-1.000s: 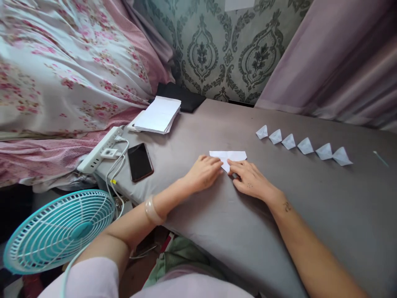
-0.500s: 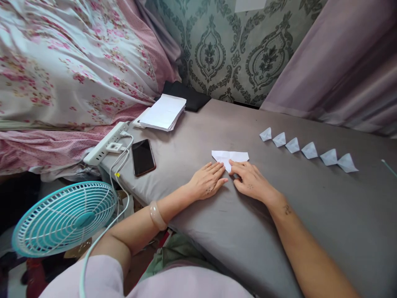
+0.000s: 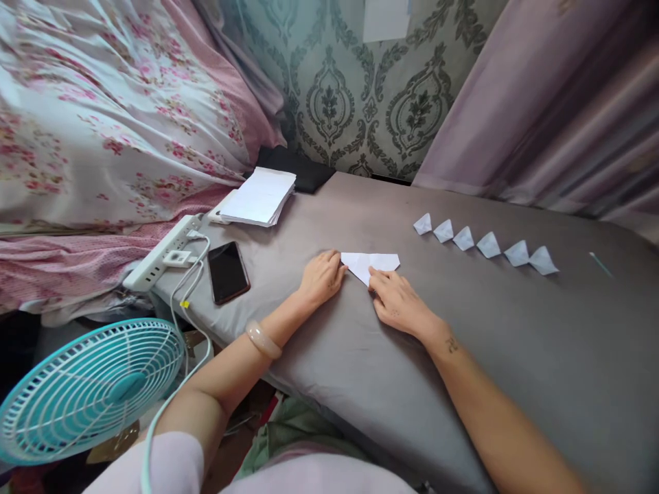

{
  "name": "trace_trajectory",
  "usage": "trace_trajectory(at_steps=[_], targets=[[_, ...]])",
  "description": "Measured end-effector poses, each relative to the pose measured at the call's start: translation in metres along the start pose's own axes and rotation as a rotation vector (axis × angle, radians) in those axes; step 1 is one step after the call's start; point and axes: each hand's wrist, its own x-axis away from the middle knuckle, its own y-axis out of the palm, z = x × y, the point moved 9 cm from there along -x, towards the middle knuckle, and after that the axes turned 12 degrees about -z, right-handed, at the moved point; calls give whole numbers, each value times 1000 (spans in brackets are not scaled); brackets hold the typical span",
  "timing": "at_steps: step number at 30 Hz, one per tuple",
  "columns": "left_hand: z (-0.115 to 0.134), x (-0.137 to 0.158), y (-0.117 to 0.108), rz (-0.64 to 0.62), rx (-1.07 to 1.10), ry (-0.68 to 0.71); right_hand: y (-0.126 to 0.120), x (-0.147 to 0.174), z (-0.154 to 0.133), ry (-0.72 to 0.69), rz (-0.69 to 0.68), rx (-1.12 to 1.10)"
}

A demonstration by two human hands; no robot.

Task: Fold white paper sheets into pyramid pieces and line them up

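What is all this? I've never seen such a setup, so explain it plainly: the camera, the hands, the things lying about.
There is no machine at work here, just a person's two bare hands. A camera worn on their head looks forward and down, so you see roughly what they see.

On the grey cloth-covered surface, the right hand has its fingers on a folded white paper. The left hand is at its left corner; whether it pinches it is hard to tell.

To the right stand or lie six small folded paper shapes in a row. To the left are a phone, a paper stack and a white power strip.
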Motion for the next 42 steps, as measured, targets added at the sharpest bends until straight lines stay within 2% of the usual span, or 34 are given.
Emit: trace_trajectory(at_steps=[4, 9, 12, 17, 22, 25, 28, 33, 38, 42], targets=[[0, -4, -1, 124, 136, -2, 0, 1, -1, 19, -20, -19], [-11, -31, 21, 68, 355, 49, -1, 4, -4, 56, -46, -45], [-10, -46, 24, 51, 436, 96, 2, 5, -10, 149, -33, -20], [20, -54, 15, 74, 319, 305, 4, 6, -19, 271, 22, 37], [53, -53, 22, -120, 417, 555, 3, 10, -6, 204, 39, -97], [54, -51, 24, -127, 455, 618, 6, 15, 9, 144, 52, -223], [51, -51, 27, -110, 419, 633, 12, 18, 16, 115, 70, -258], [47, -53, 35, -126, 349, 590, 13, 26, 2, 120, 128, -185], [47, -52, 38, -149, 318, 578, 9, 37, -6, 95, 90, -178], [49, -50, 37, -155, 305, 577, -2, 33, 4, 149, 199, -228]])
